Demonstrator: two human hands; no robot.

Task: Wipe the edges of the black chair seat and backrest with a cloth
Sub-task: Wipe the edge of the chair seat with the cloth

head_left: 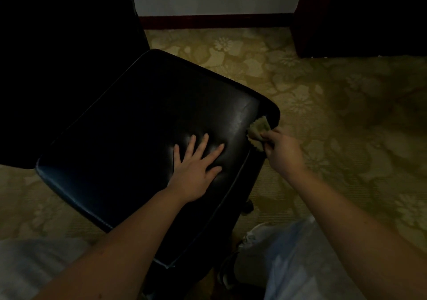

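The black leather chair seat (129, 133) fills the middle of the view, tilted like a diamond. Its black backrest (57, 57) rises at the upper left, very dark. My left hand (196, 172) presses flat on the seat, fingers spread and straight. My right hand (280, 150) pinches a small greenish cloth (257, 131) with a zigzag edge against the seat's right rim, near its right corner. Part of the cloth is hidden under my fingers.
Yellow-green flowered carpet (323, 103) surrounds the chair. A dark wooden cabinet (360, 15) stands at the upper right, a white wall with a dark baseboard (215, 20) behind. The chair base and a caster (248, 206) show under the seat. My light trousers (288, 260) are at the bottom.
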